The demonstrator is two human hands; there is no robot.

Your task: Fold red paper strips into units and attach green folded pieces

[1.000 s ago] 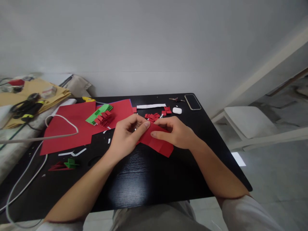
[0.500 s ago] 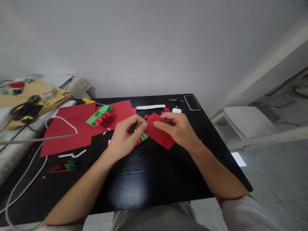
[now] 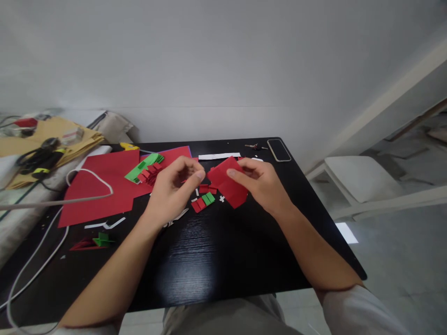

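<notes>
My right hand (image 3: pixel 261 186) pinches a folded piece of red paper (image 3: pixel 228 179) between thumb and fingers, above the black table. Just left of the paper, my left hand (image 3: pixel 178 186) is loosely curled, thumb tip near the index finger, with nothing visible in it. Under and between the hands lie a small folded red-and-green paper strip (image 3: pixel 203 202) and folded red paper pieces (image 3: pixel 208 189). A pair of scissors (image 3: pixel 178 217) lies partly hidden by my left wrist.
Red paper sheets (image 3: pixel 101 186) lie on the left, with folded green strips (image 3: pixel 136 172) on them. A white cable (image 3: pixel 45 258) crosses the table's left side. A phone (image 3: pixel 279 150), keys (image 3: pixel 256 146) and a white paper strip (image 3: pixel 219 156) lie at the back. A white chair (image 3: pixel 356 177) stands right.
My left hand has let go of the red paper and moved slightly left. The paper has turned in my right hand. The red-and-green strip and scissors show more.
</notes>
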